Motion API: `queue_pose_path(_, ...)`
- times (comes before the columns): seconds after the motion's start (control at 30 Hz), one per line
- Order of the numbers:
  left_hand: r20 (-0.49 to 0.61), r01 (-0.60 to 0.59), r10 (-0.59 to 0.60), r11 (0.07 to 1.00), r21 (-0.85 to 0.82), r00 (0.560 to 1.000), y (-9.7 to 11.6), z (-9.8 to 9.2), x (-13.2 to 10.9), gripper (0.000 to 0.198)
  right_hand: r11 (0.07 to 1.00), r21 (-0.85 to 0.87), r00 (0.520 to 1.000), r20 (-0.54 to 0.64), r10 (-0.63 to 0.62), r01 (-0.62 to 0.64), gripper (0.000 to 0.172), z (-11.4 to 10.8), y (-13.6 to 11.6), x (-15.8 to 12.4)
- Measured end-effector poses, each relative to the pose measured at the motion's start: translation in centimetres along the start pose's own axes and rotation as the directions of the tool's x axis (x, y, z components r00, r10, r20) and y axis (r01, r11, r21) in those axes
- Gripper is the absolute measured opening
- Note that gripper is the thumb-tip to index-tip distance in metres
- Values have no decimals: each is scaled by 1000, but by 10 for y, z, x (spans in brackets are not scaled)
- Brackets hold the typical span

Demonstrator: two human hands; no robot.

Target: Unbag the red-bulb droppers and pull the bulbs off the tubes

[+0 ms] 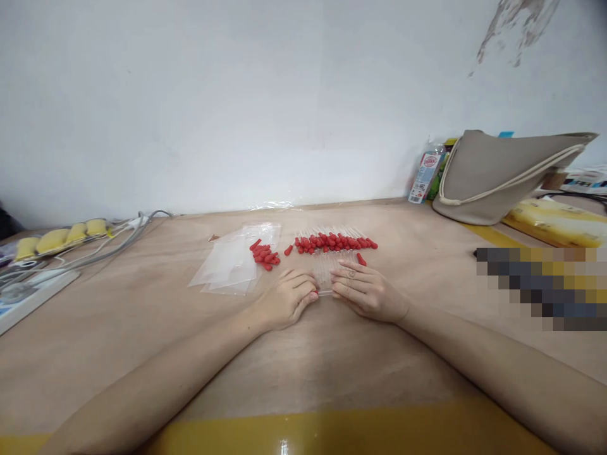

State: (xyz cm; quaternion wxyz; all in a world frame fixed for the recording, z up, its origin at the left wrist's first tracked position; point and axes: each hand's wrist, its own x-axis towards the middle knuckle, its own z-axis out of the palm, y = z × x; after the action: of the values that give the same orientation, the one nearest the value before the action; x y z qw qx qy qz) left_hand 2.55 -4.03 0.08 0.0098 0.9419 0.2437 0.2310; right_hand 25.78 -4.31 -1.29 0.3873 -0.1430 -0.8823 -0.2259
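My left hand (289, 298) is closed, with a small red rubber bulb (316, 292) showing at its fingertips. From there a thin clear tube (325, 292) runs level across to my right hand (367, 294), whose fingers are closed on its other end. Just beyond the hands lie several loose clear tubes (322, 268). A row of droppers with red bulbs (332, 241) stretches behind them, tubes pointing to the wall. One red bulb (361, 259) lies by my right fingers. Left of the row, a pile of red bulbs (265, 256) rests on clear plastic bags (227, 262).
At the back right stand a bottle (425, 174) and a grey bag (493, 177), with a yellow package (554, 222) beside them. Cables (128, 237), a yellow segmented item (57, 240) and a white power strip (38, 297) lie at the left. A wall (213, 114) closes off the back.
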Motion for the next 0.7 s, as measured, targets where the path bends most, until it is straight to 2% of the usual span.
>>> queue_pose_path(0.07,-38,46,-46,999,23,998,-5,-2,-4,23,997,-3,997,-12,74,-74,13,-3,5,-3)
queue_pose_path(0.13,-114,128,-122,991,44,986,-13,-4,-7,26,972,-31,972,-39,232,-233,10,-5,12,-7)
queue_pose_path(0.2,-198,215,-203,976,39,959,-21,-9,-7,25,912,-71,914,-66,399,-403,11,-4,17,-9)
queue_pose_path(0.27,-263,304,-291,953,10,920,-31,-15,-4,24,854,-102,860,-52,507,-510,15,-2,19,-11)
queue_pose_path(0.33,-320,411,-396,911,-22,861,-43,-24,0,25,822,-123,828,5,561,-556,23,1,20,-12)
queue_pose_path(0.4,-383,518,-499,853,-59,778,-57,-33,3,28,795,-148,798,49,600,-589,27,4,20,-11)
queue_pose_path(0.53,-474,634,-612,761,-137,633,-82,-45,4,30,726,-230,746,1,666,-648,18,8,19,-8)
queue_pose_path(0.63,-474,686,-680,701,-196,560,-91,-45,6,27,720,-303,767,-60,639,-624,17,11,19,-6)
queue_pose_path(0.7,-473,732,-703,662,-163,531,-92,-42,9,26,733,-334,792,-75,606,-593,18,12,19,-6)
